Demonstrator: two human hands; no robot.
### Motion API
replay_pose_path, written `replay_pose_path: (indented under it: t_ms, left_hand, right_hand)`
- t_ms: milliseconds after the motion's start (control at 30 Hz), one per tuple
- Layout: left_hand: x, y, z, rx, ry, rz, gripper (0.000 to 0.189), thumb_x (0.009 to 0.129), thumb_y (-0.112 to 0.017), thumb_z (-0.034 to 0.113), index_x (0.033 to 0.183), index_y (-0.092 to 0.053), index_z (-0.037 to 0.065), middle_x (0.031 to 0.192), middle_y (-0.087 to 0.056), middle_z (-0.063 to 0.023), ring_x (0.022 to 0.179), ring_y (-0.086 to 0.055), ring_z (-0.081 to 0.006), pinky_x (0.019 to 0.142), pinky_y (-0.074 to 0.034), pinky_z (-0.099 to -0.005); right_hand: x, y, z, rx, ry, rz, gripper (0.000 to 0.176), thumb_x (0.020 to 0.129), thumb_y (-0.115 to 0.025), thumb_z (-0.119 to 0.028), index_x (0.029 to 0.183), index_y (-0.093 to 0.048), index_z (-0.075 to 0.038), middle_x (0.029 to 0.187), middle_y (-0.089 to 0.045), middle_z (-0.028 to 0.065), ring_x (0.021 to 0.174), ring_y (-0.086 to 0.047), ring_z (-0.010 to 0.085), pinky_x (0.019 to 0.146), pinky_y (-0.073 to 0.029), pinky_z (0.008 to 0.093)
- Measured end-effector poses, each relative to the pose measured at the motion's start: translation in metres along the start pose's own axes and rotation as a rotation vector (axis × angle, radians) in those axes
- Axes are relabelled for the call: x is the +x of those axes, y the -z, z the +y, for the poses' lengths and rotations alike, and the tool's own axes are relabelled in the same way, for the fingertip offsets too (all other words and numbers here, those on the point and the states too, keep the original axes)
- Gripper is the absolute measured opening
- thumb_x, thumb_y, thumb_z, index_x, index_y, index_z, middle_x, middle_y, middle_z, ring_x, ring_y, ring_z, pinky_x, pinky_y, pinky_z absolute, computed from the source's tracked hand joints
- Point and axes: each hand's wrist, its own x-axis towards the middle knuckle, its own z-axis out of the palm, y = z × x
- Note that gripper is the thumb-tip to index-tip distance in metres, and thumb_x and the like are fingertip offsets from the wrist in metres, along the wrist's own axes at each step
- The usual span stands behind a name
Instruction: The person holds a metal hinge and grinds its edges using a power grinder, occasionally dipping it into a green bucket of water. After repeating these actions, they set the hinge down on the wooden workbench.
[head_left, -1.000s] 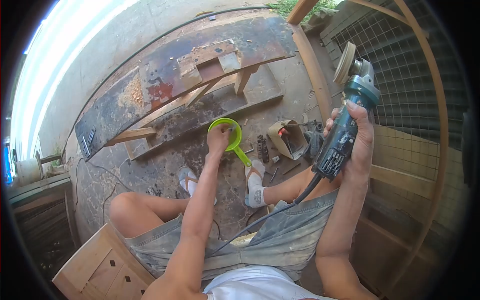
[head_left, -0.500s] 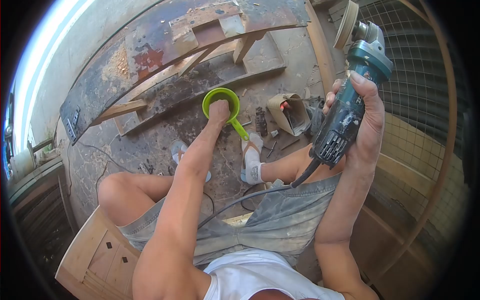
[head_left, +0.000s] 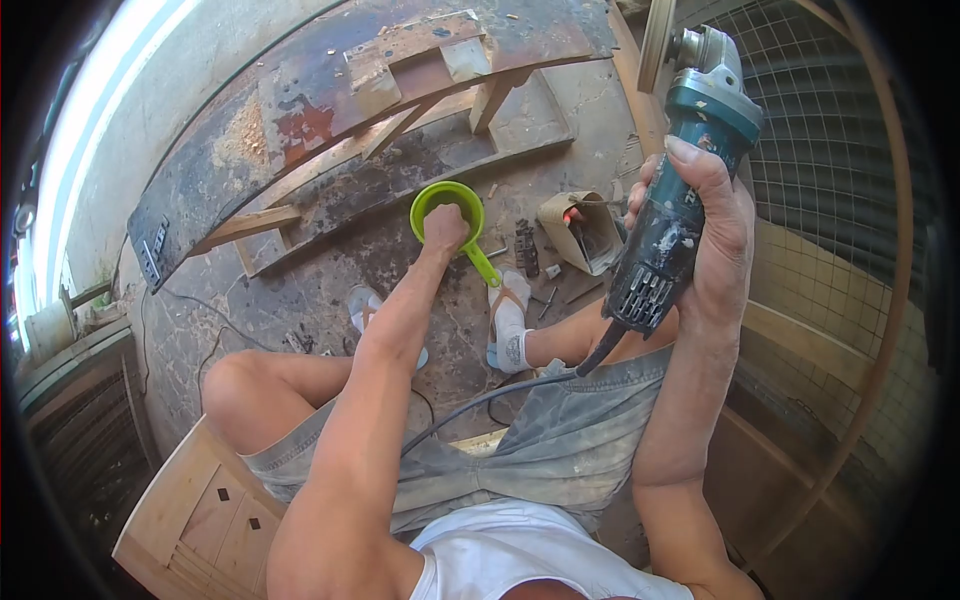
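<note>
Right grip (head_left: 722, 225) holds grinder (head_left: 657, 250), left grip (head_left: 446, 229) inside green dipper (head_left: 482, 263).

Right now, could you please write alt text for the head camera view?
A bare right hand grips an angle grinder, while the left hand is in a green dipper near the feet. Beyond stands a long, stained wooden bench.

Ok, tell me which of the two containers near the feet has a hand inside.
The long-handled lime-green dipper: the left hand is down inside it. The tan open-topped box to its right has no hand in it.
</note>
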Motion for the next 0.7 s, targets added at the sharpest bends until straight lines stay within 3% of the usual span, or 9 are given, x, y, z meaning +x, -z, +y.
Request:
replay_pose_path:
  t_ms: [133,233,333,433,533,700]
  left_hand:
    - [-0.006,0.002,-0.003,-0.168,0.199,0.128,0.016,0.09,-0.075,0.018,0.092,-0.083,0.004,0.096,-0.082,-0.0249,0.093,-0.081,-0.0452,0.085,-0.065,-0.0549]
    - [-0.015,0.009,-0.009,-0.315,0.148,0.191,0.026,0.089,-0.079,0.017,0.11,-0.08,0.002,0.098,-0.082,-0.0243,0.098,-0.081,-0.041,0.087,-0.065,-0.0521]
    - [-0.047,0.051,0.008,-0.596,0.241,0.186,0.034,0.094,-0.079,0.012,0.125,-0.073,0.0,0.104,-0.083,-0.0203,0.097,-0.082,-0.0343,0.086,-0.067,-0.0468]
    - [-0.087,0.13,0.024,-1.374,0.363,-0.142,0.036,0.101,-0.074,0.01,0.135,-0.065,0.0,0.118,-0.082,-0.0137,0.108,-0.081,-0.0292,0.093,-0.068,-0.0433]
    - [-0.111,0.223,0.028,-1.539,0.186,-0.112,0.03,0.109,-0.07,0.01,0.136,-0.063,0.002,0.127,-0.078,-0.012,0.11,-0.08,-0.027,0.094,-0.07,-0.0447]
    - [-0.152,0.358,0.028,-1.525,-0.106,0.108,0.03,0.111,-0.07,0.012,0.139,-0.065,0.004,0.129,-0.079,-0.0146,0.117,-0.08,-0.0285,0.095,-0.07,-0.0455]
  right_hand:
    - [0.001,-0.005,0.0,-0.02,0.03,-0.027,0.048,0.095,-0.087,-0.036,0.115,-0.064,0.001,0.092,-0.072,0.0099,0.074,-0.077,0.0151,0.065,-0.066,0.0286]
    - [0.006,-0.008,0.004,-0.052,0.027,-0.037,0.045,0.095,-0.086,-0.035,0.113,-0.065,0.0,0.088,-0.072,0.0088,0.07,-0.076,0.0149,0.062,-0.065,0.0291]
    - [0.009,-0.014,0.005,-0.054,0.026,-0.075,0.046,0.093,-0.088,-0.037,0.11,-0.067,0.0,0.083,-0.072,0.0072,0.063,-0.073,0.0133,0.056,-0.06,0.0281]
    - [0.008,-0.022,0.01,-0.092,0.099,-0.082,0.045,0.091,-0.089,-0.039,0.107,-0.069,-0.002,0.079,-0.07,0.0063,0.062,-0.071,0.0121,0.055,-0.057,0.0272]
    - [-0.004,-0.035,0.01,0.027,0.102,-0.135,0.04,0.091,-0.09,-0.033,0.11,-0.073,-0.003,0.083,-0.069,0.0019,0.065,-0.066,0.0088,0.057,-0.053,0.0271]
    - [-0.019,-0.052,0.013,0.028,0.197,-0.182,0.039,0.091,-0.09,-0.03,0.114,-0.074,-0.003,0.089,-0.07,0.001,0.071,-0.066,0.0087,0.063,-0.053,0.028]
